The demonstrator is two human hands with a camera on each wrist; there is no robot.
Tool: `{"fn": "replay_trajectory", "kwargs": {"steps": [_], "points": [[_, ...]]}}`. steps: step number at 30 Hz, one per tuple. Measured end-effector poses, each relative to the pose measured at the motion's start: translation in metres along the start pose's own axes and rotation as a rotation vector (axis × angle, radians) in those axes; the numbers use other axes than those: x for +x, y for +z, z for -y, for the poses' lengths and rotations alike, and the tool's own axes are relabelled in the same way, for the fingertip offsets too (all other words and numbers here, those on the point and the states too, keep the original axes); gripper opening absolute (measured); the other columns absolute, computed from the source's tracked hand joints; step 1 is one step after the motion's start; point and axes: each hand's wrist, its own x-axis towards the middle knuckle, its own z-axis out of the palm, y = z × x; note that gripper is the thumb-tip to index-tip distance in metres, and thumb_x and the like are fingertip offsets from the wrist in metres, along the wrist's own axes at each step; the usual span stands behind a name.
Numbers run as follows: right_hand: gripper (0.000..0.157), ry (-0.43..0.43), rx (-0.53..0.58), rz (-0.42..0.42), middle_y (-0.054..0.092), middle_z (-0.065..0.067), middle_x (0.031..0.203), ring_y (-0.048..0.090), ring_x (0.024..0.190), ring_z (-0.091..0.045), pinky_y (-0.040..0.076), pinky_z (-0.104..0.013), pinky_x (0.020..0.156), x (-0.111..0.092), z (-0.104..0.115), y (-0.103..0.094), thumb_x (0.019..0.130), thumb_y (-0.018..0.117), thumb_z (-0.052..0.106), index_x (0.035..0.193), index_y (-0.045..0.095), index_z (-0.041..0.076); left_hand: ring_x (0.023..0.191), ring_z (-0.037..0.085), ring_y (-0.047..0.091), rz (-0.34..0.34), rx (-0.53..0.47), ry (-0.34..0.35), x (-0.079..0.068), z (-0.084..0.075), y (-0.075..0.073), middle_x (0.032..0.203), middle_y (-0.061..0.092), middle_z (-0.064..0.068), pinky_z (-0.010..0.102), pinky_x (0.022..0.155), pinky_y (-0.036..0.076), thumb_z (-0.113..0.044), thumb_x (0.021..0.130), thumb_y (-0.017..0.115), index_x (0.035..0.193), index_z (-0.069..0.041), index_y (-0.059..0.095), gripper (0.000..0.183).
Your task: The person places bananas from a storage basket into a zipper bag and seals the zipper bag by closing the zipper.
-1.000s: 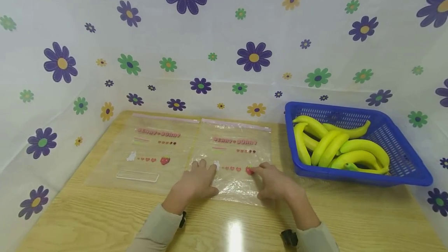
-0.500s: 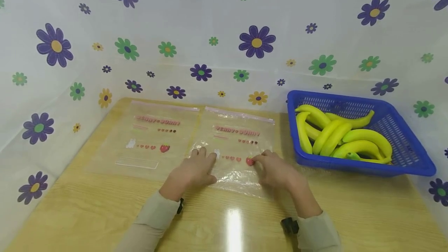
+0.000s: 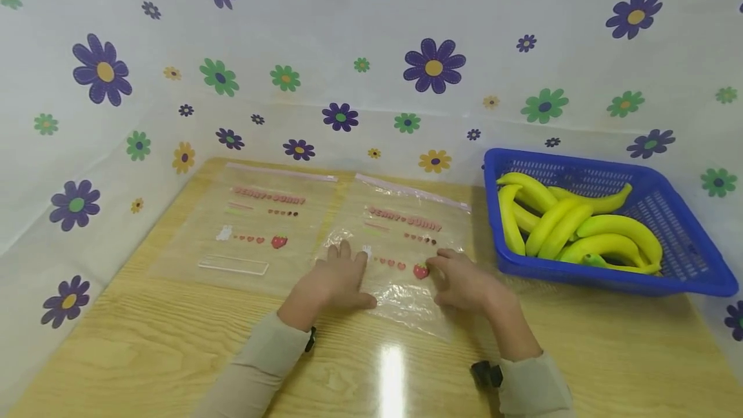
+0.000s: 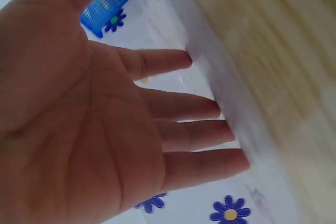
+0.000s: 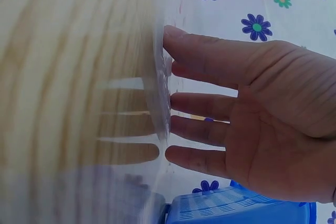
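The right-hand clear plastic zip bag (image 3: 400, 247), printed with pink lettering and a red strawberry and edged by a lilac zip strip (image 3: 412, 192), lay flat on the pale wood-grained table (image 3: 145, 347). It had turned clockwise since half a second earlier, so its strip slanted more steeply and a wider gap had opened at the top between it and the matching clear zip bag (image 3: 244, 228) on its left, which stayed put. The left hand (image 3: 333, 281) rested on its lower left part, fingers straight and spread. The right hand (image 3: 467, 281) touched its right side, fingers extended and thumb apart; its fingertips, earlier at the strawberry's edge, now lay just beyond it. The blue perforated plastic basket (image 3: 598, 281) and its yellow bananas (image 3: 560, 228) remained as before.
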Motion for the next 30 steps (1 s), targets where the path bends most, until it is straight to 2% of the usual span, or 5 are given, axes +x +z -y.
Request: {"fn": "replay_trajectory", "kwargs": {"steps": [4,8,16,25,30], "points": [[0.069,0.008,0.015,-0.021,0.041,-0.019,0.150,0.040,0.138,-0.038,0.039,-0.054,0.109,-0.001,-0.001,-0.001,0.078,0.081,0.013,0.141,0.053,0.006,0.142,0.057,0.018,0.000,0.010,-0.020,0.002,-0.006,0.000,0.154,0.017,0.039,0.067,0.108,0.031,-0.047,0.084,0.076,0.147,0.002,0.035,0.090],[0.078,0.041,0.072,-0.014,0.032,-0.018,0.157,0.032,0.143,-0.040,0.036,-0.057,0.109,-0.002,-0.004,0.002,0.076,0.082,0.015,0.146,0.048,0.011,0.143,0.055,0.018,0.001,0.019,-0.013,0.001,-0.004,0.003,0.155,0.018,0.037,0.066,0.111,0.027,-0.044,0.082,0.079,0.148,0.001,0.037,0.090],[0.078,0.041,0.093,0.016,0.025,-0.017,0.161,0.023,0.148,-0.039,0.031,-0.056,0.113,0.000,-0.007,0.002,0.081,0.081,0.020,0.149,0.045,0.011,0.123,0.046,0.043,-0.062,0.074,0.001,-0.004,-0.010,0.004,0.133,0.047,0.027,0.061,0.093,0.045,-0.037,0.081,0.081,0.128,-0.005,0.054,0.063],[0.077,0.021,0.125,0.025,0.018,-0.020,0.162,0.017,0.148,-0.044,0.026,-0.062,0.113,0.002,-0.007,0.001,0.083,0.079,0.023,0.150,0.043,0.011,0.113,0.042,0.048,-0.043,0.075,-0.023,-0.010,-0.013,0.007,0.121,0.049,0.026,0.056,0.075,0.052,-0.035,0.080,0.082,0.130,-0.003,0.051,0.068],[0.074,0.030,0.069,-0.020,0.022,-0.026,0.159,0.023,0.144,-0.048,0.027,-0.063,0.112,-0.001,-0.015,-0.001,0.085,0.077,0.024,0.148,0.044,0.006,0.108,0.040,0.051,-0.038,0.096,0.011,-0.008,-0.006,0.001,0.118,0.051,0.023,0.054,0.080,0.050,-0.026,0.078,0.083,0.120,-0.005,0.052,0.056]]}}
